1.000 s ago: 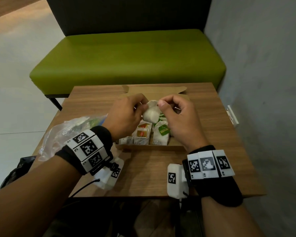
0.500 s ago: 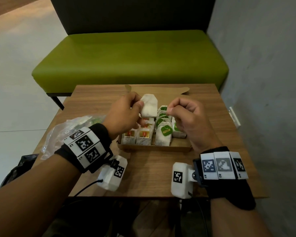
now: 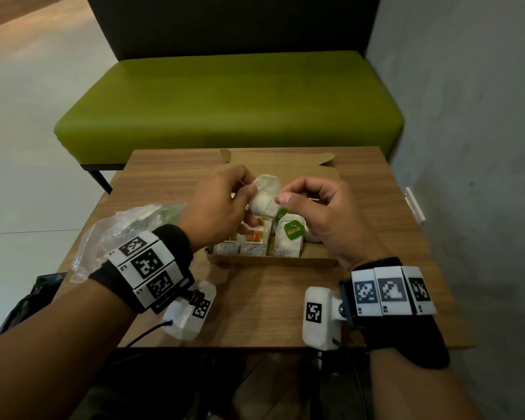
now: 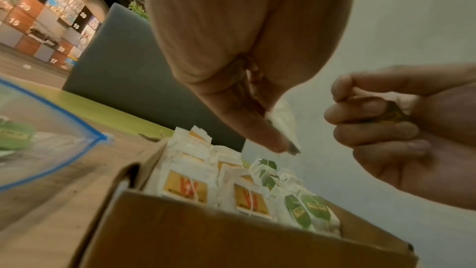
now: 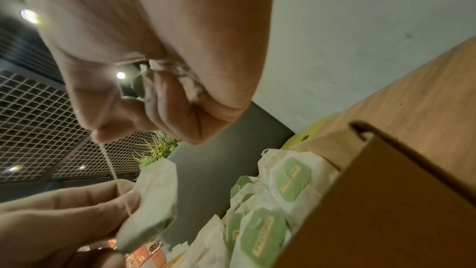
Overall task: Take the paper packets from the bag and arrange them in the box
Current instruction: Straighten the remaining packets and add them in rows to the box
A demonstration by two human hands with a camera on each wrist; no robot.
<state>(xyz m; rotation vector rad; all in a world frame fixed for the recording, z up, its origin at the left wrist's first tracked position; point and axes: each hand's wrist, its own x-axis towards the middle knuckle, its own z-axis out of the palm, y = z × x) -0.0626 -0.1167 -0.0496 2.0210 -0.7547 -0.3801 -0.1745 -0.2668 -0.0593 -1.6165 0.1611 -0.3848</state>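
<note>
A white paper tea packet (image 3: 265, 195) is held in the air above the far half of the open brown cardboard box (image 3: 273, 263). The left hand (image 3: 222, 207) pinches its left edge between thumb and fingers; in the left wrist view only a corner of the packet (image 4: 283, 121) shows past the fingers. The right hand (image 3: 322, 207) pinches the packet's thin white string (image 5: 113, 172) at the packet's right edge, and its other fingers are curled round something dark and greenish (image 4: 391, 113), too shadowed to name with certainty.

The box sits in the middle of the brown wooden tabletop (image 3: 270, 310), its lid flap (image 3: 279, 160) lying open toward the far edge. Inside stand rows of white packets: those with orange-yellow tags (image 4: 184, 187) on the left, those with green tags (image 3: 294, 230) on the right. The hands cover the rows farther back, so how many there are cannot be told.

A clear plastic zip bag with a blue seal strip (image 4: 51, 129) lies near the tabletop's left edge, just beside the box; blurred green shapes show through it, partly hidden behind the left wrist band in the head view.

Beyond the table's far edge stands a green cushioned bench (image 3: 225, 101) against a dark back panel, with a grey wall (image 3: 467, 147) on the right.
</note>
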